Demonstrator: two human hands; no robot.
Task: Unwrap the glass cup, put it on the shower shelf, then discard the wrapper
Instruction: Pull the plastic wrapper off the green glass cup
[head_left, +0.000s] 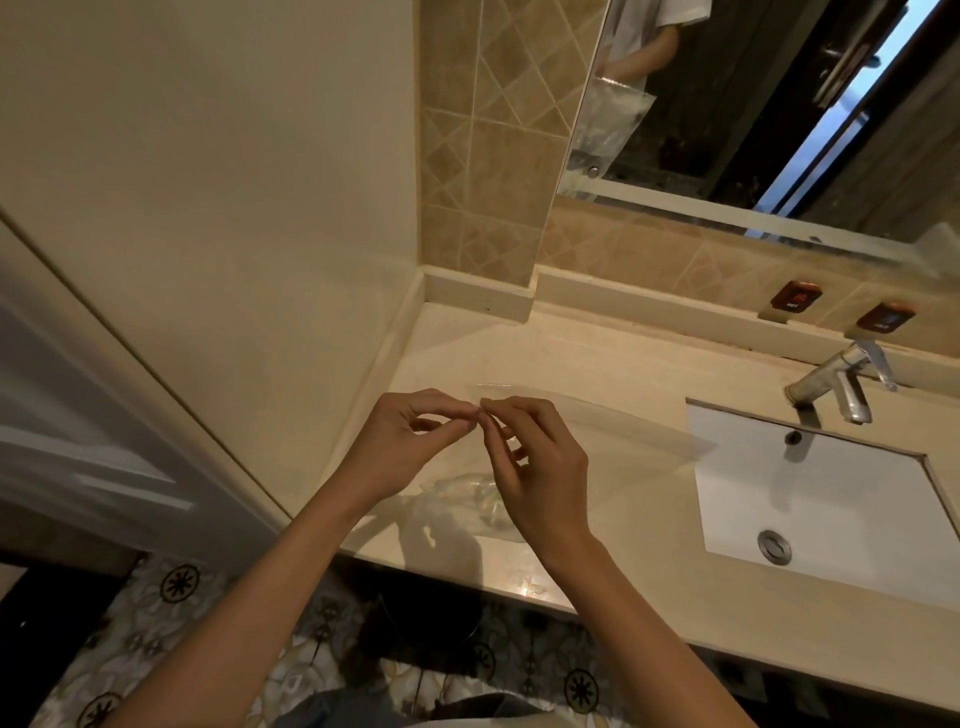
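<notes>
A clear plastic wrapper (613, 441) hangs over the beige counter (597, 358), held up by its top edge. My left hand (410, 441) and my right hand (535, 462) pinch that top edge side by side, fingertips almost touching. The glass cup (467, 496) shows faintly through the lower part of the wrapper, below and between my hands, partly hidden by my right hand. The mirror (727, 104) reflects the hanging wrapper.
A white sink basin (831, 509) with a chrome faucet (841, 384) lies to the right. A cream wall closes the left side and a tiled wall stands behind. A dark bin with a liner (415, 634) sits on the patterned floor under the counter edge.
</notes>
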